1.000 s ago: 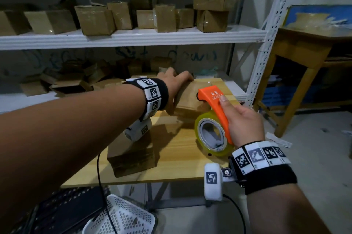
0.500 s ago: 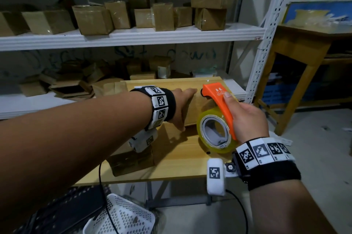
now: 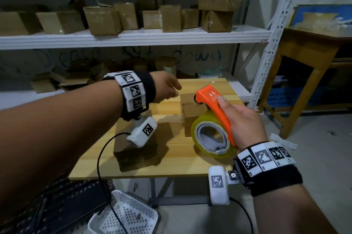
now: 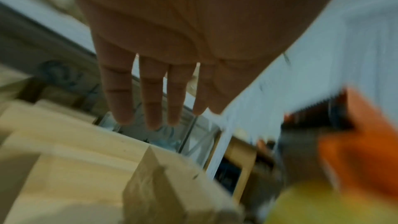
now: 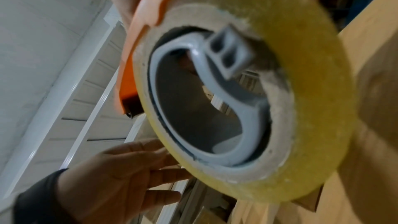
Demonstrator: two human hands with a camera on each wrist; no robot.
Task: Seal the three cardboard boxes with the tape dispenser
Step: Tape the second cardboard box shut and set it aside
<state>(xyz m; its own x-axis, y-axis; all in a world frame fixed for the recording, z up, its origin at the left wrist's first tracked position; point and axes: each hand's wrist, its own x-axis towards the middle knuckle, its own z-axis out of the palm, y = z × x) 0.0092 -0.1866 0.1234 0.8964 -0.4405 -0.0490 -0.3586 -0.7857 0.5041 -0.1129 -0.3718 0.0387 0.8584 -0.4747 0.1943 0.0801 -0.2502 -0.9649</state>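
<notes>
Gripping the orange tape dispenser (image 3: pixel 213 109) by its handle, the right hand (image 3: pixel 245 123) holds it over the wooden table (image 3: pixel 171 165), with the thumb laid straight along the top of the handle and the other fingers wrapped around it. The yellowish tape roll (image 3: pixel 211 138) hangs under the handle at about 7 o'clock from the hand, and the right wrist view shows its grey inner hub (image 5: pixel 215 101) from close by. The orange nose of the dispenser is over the top of a small cardboard box (image 3: pixel 192 113), which stands near the middle of the table; whether it touches the box I cannot tell.

The left hand (image 3: pixel 167 89) is in the air above the table, at about 10 o'clock from this box, and it holds nothing. In the left wrist view its fingers (image 4: pixel 150 94) are straight and a little apart, and this picture is blurred.

A second cardboard box (image 3: pixel 136 148) stands nearer to the front edge of the table, at about 8 o'clock from the first box and well apart from it, partly hidden by the left wrist camera. A third box on the table I cannot make out.

Behind the table, a white metal shelf (image 3: pixel 133 38) carries many taped cartons (image 3: pixel 101 20). At 6 o'clock, on the floor under the table, there is a white perforated basket (image 3: pixel 125 216).
</notes>
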